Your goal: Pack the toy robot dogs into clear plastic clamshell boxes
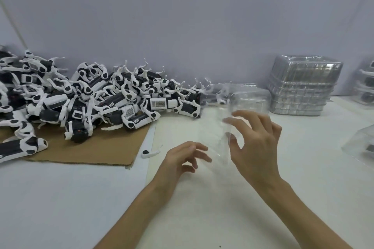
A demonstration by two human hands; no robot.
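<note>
A big heap of black-and-white toy robot dogs point(91, 97) lies at the left, partly on a sheet of brown cardboard point(97, 147). In the middle I hold an open clear clamshell box point(240, 105) above the table, tilted and blurred. My right hand point(257, 143) grips its near edge, thumb on one side and fingers spread on the other. My left hand point(184, 157) is just left of the box's lower flap with its fingers loosely curled; contact with the plastic is unclear.
A stack of empty clear clamshell boxes point(303, 87) stands at the back right. Packed boxes with dogs inside sit at the far right edge point(364, 87) and near right point(362, 145). A loose white dog leg point(149, 153) lies on the white table point(60, 198).
</note>
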